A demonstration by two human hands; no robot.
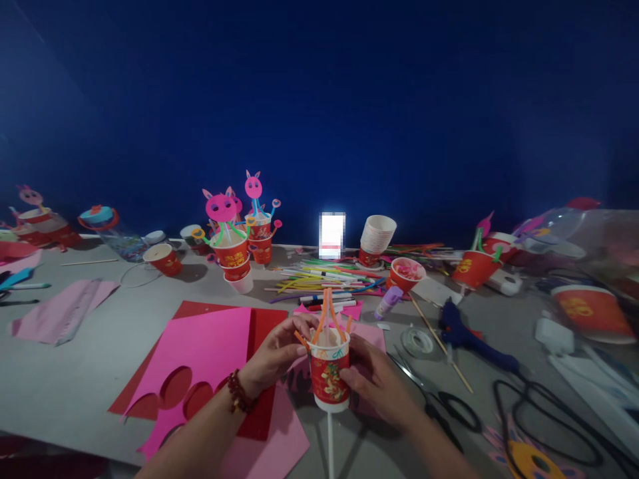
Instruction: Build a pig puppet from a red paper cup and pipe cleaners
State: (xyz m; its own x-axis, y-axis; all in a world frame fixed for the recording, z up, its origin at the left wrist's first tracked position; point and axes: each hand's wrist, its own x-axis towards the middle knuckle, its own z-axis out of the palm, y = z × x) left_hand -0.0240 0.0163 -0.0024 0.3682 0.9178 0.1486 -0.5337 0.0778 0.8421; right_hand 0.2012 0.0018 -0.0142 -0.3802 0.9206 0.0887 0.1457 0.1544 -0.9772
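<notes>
A red paper cup (330, 379) with a gold pattern and a white rim is upright between my hands, with a white stick (330, 442) coming out below its base. Orange pipe cleaners (324, 319) rise from inside the cup, and others bend out over its rim. My left hand (284, 346), with a beaded bracelet on the wrist, pinches an orange pipe cleaner at the left side of the rim. On the right side, the fingers and thumb of my right hand (377, 376) grip the cup wall; some fingertips are hidden behind it.
Pink card (214, 346) with round cut-outs lies over red card at left. Scissors (444, 399), clear tape (417, 341), a purple glue stick (388, 303) and a blue glue gun (464, 332) with its cord lie right. Behind are loose pipe cleaners (319, 276) and finished cup figures (232, 239).
</notes>
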